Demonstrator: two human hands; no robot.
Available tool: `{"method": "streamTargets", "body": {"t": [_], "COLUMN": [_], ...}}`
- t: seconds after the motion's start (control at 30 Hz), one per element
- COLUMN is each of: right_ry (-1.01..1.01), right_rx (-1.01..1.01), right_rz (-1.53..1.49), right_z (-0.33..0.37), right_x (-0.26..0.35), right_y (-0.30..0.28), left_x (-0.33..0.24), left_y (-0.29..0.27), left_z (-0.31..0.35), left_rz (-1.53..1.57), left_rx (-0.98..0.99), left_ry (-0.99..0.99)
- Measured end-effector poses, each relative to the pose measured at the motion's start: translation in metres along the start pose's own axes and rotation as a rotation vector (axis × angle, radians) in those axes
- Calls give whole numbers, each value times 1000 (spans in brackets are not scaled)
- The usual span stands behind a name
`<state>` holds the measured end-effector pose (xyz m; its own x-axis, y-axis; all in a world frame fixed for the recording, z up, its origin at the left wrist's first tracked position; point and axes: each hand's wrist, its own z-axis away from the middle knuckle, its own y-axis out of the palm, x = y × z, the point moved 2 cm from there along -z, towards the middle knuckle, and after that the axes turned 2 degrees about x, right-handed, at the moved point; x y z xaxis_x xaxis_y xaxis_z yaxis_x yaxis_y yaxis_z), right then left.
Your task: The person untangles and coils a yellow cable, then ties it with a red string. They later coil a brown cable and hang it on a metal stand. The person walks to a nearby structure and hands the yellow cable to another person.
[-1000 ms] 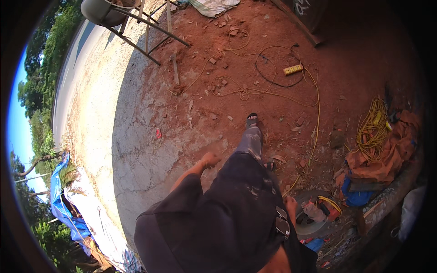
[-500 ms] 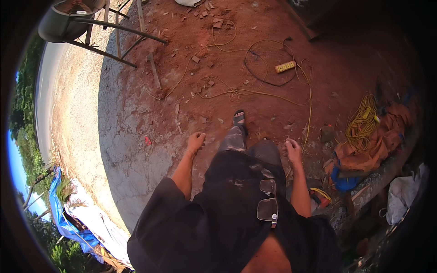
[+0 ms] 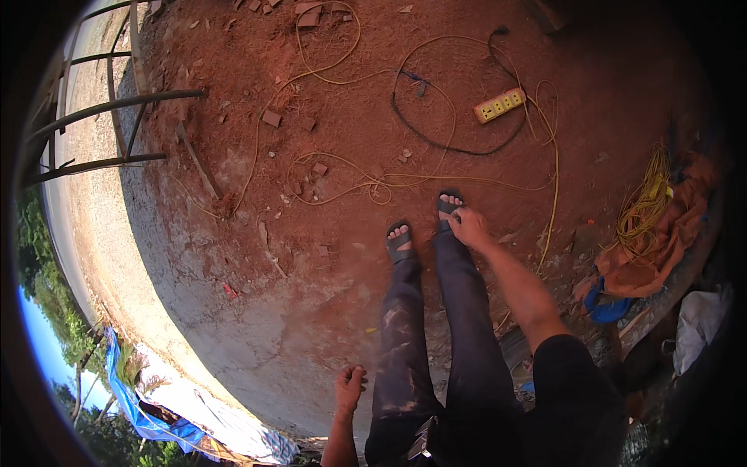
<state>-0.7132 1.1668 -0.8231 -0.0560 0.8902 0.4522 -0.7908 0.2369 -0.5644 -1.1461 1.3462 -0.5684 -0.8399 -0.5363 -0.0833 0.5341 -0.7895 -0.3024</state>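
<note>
My left hand (image 3: pixel 350 387) hangs beside my left thigh, its fingers curled in with nothing seen in them. Farther forward, my right hand (image 3: pixel 469 227) hangs over my right sandal (image 3: pixel 450 200), fingers bent downward; no object shows in it. Neither hand touches anything I can make out. Ahead of the right hand, a yellow power strip (image 3: pixel 500 106) lies on the red dirt. A thin yellow cord (image 3: pixel 467 180) runs in loops over the ground, and a black cable (image 3: pixel 436 138) makes a ring beside the strip.
Broken brick pieces (image 3: pixel 271 117) and a wooden strip (image 3: pixel 199 161) lie around. A metal frame (image 3: pixel 117 103) stands at far left. To the right, a coiled yellow cord (image 3: pixel 644 204) rests on orange-brown sheeting (image 3: pixel 661 247). Blue tarp (image 3: pixel 148 416) lies at lower left.
I have moved forward, so the strip and cords sit nearer. My right hand has swung forward and my left back. Both sandals now show.
</note>
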Motion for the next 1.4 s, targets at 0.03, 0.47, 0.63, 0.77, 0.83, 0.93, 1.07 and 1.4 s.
{"method": "streamTargets", "body": {"t": [0.03,0.47,0.63,0.77,0.83,0.93,1.07,1.4], "right_ry": [-30,167,-200,301,356,-43,-630,-1469], "right_rx": [-51,-280,-385,-189,-8,282,917,411], "right_rz": [-75,144,-465,-1261,-1490,-985,-626,-431], "right_z": [-44,-241,-171,-57,0,113,279,434], "right_x": [-5,-59,-11,66,122,222,331,510], "right_y": [10,74,52,-27,-82,-145,-209,-181], "left_x": [21,93,52,-26,-80,-181,-277,-220], "left_y": [3,32,27,31,35,40,15,-201], "left_z": [-1,-9,-5,16,40,99,216,353], "left_rz": [10,158,145,114,106,139,219,311], "left_rx": [0,-28,-43,-88,-72,-245,-234,-595], "left_ry": [-77,-390,-247,-2,131,505,1209,1461]}}
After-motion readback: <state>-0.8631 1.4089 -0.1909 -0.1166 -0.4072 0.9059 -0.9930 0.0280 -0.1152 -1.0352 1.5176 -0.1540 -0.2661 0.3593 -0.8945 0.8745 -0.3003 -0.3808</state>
